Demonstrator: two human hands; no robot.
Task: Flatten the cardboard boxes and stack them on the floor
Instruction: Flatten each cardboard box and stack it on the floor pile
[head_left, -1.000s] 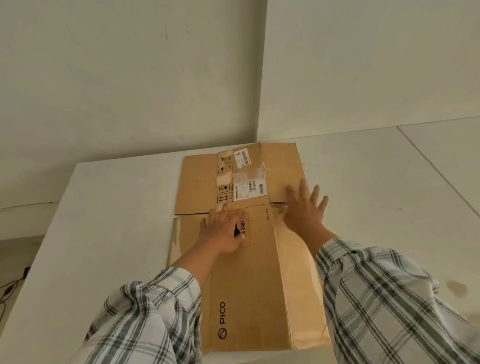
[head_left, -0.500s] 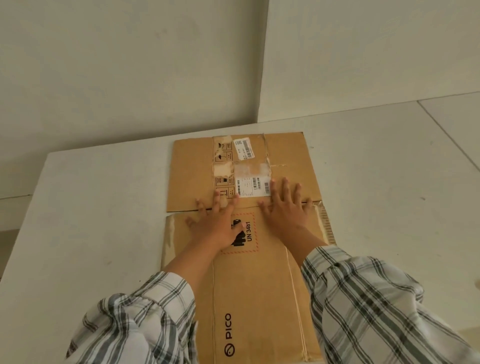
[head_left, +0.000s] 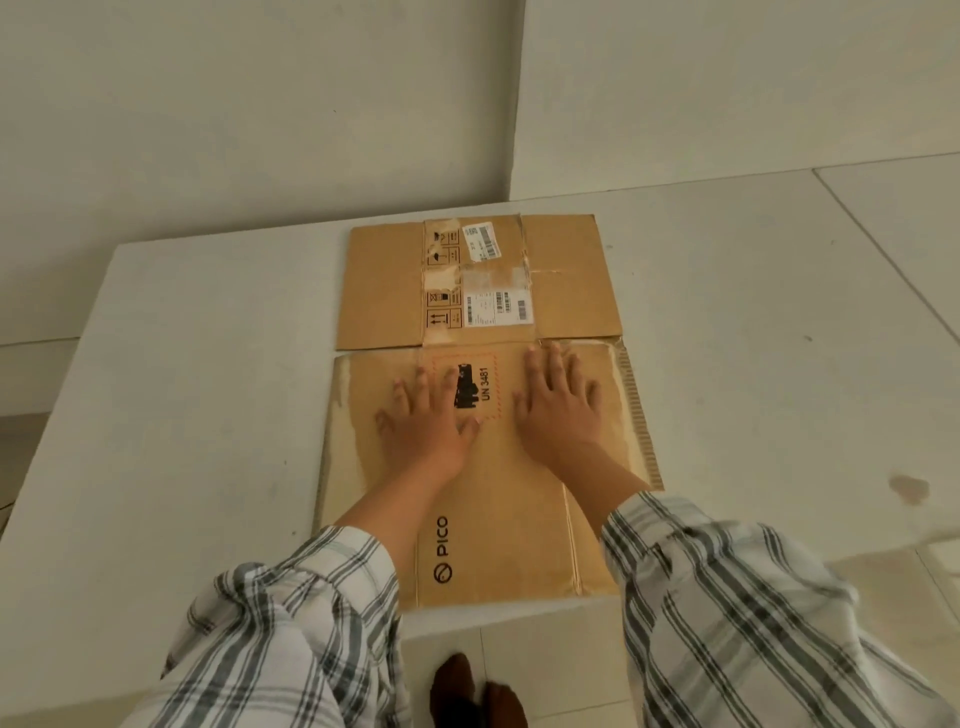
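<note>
Head view, looking down: a flattened cardboard box (head_left: 509, 519) is seen lying on a white surface (head_left: 182, 389), its far flaps (head_left: 384, 291) folded out flat toward the corner of the wall (head_left: 260, 104). The left hand (head_left: 426, 415) and the right hand (head_left: 558, 410) are laid palm-down on the box's upper panel, side by side, with the fingers (head_left: 553, 366) straight and spread; nothing is gripped. A red-dashed "UN 3481" mark (head_left: 483, 384) is shown between the two hands, partly covered by the left one. A PICO logo (head_left: 442, 548) is printed near the box's close edge, and white shipping labels (head_left: 498, 306) are stuck on the far flaps. Both arms are clad in plaid sleeves (head_left: 753, 597). Below the surface's near edge, tiled floor (head_left: 545, 654) is visible, where two dark brown shapes (head_left: 472, 686), possibly shoes, are blurred. A brownish stain (head_left: 909, 488) is seen on the surface at right.
</note>
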